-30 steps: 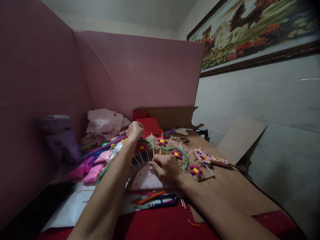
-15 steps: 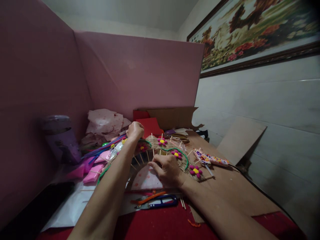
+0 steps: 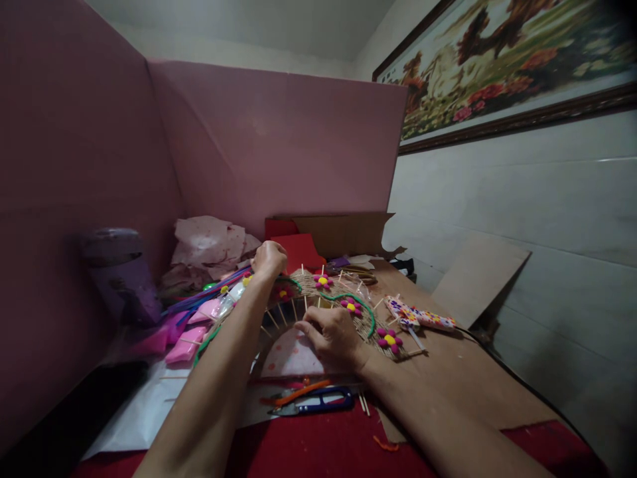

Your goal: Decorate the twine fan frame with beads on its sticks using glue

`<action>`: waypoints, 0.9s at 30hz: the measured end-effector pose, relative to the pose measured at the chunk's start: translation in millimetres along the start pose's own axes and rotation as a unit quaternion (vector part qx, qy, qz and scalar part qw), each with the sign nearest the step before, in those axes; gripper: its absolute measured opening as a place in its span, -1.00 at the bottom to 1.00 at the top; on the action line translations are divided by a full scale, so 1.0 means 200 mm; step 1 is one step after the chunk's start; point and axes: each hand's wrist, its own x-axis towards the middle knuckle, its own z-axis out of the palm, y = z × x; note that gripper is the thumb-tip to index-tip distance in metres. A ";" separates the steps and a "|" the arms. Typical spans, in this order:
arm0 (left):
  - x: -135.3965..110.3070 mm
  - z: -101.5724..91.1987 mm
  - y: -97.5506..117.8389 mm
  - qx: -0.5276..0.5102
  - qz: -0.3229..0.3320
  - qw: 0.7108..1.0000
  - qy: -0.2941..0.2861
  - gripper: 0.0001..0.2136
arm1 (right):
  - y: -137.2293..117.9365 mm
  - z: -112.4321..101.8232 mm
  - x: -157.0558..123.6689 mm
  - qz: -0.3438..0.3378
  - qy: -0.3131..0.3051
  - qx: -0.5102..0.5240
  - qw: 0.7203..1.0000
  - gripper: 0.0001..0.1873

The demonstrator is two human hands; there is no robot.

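A woven twine basket (image 3: 365, 323) on thin wooden sticks stands on the table, trimmed with a green cord and pink flowers with yellow centres (image 3: 389, 339). My left hand (image 3: 269, 258) reaches to its far rim, fingers curled shut on the rim by the green cord. Nearer me, my right hand (image 3: 332, 337) rests on the front of the basket, its fingers pinched together at the sticks; what they hold is too small to make out.
Blue thread snips (image 3: 318, 402) and an orange cord lie close in front. A patterned glue gun (image 3: 419, 316) lies right of the basket. A purple bottle (image 3: 122, 273), pink packets (image 3: 186, 342) and crumpled paper (image 3: 209, 245) are at the left. Pink boards (image 3: 279, 146) wall the back.
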 end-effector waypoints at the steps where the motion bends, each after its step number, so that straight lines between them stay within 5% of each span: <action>1: 0.00 0.00 0.00 -0.001 0.000 1.000 0.000 -0.81 | 0.00 0.00 0.00 0.000 0.000 0.000 1.000 -0.74; 10: 0.00 -0.01 0.02 -0.011 0.003 1.000 0.016 -0.80 | 0.01 0.00 0.00 -0.002 0.000 -0.009 1.000 -0.74; 20: -0.03 -0.05 0.06 -0.087 0.032 0.984 0.155 -0.81 | 0.01 0.00 0.00 -0.007 -0.004 -0.017 1.000 -0.84; 27: -0.07 -0.09 0.13 -0.132 0.060 0.972 0.185 -0.84 | 0.03 -0.01 0.01 -0.011 0.029 -0.026 0.999 -0.77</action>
